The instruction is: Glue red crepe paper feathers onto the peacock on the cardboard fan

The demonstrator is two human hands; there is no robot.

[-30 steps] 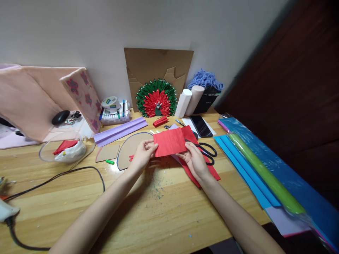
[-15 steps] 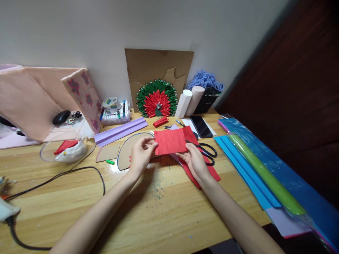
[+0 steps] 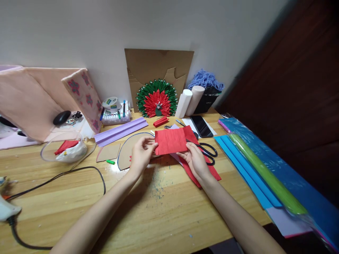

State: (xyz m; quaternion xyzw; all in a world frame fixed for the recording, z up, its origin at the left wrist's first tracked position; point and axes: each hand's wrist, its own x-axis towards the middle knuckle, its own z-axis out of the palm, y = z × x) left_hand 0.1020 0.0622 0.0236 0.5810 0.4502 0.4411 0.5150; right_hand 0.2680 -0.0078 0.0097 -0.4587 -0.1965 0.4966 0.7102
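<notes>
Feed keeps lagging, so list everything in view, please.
red paper piece: 1, red, held mid-table
red sheet: 1, red, under right hand
scissors: 1, black, right of sheet
phone: 1, black, behind scissors
cardboard half-disc: 1, brown, beside left hand
fan craft: 1, green-red, by wall
glass bowl: 1, clear, far left
paper roll: 1, green, right edge
table: 1, wooden, beneath all
left hand: 1, bare, gripping piece's left edge
right hand: 1, bare, gripping piece's lower edge

No readable text anywhere, label on white round lid [image 3: 109,102] too small (green and blue smudges)
</notes>
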